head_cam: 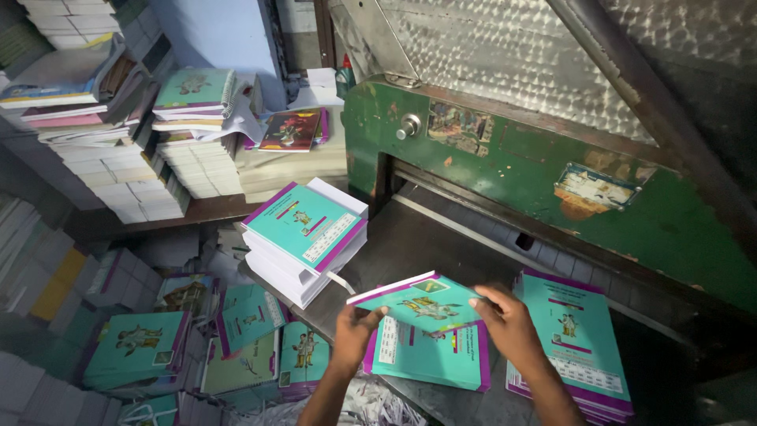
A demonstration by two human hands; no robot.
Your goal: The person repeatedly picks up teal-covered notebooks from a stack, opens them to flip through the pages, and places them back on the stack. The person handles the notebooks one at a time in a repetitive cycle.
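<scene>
Left hand (pixel 352 331) and right hand (pixel 505 319) are raised side by side, fingers seemingly pinched closed

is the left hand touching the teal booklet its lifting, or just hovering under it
Touching. The head view shows the left hand with its fingers closed over the near left corner of the raised teal booklet; no gap shows. The right hand grips its other edge.

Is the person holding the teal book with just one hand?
No, both the left hand and the right hand grip the teal book at its ends.
</scene>
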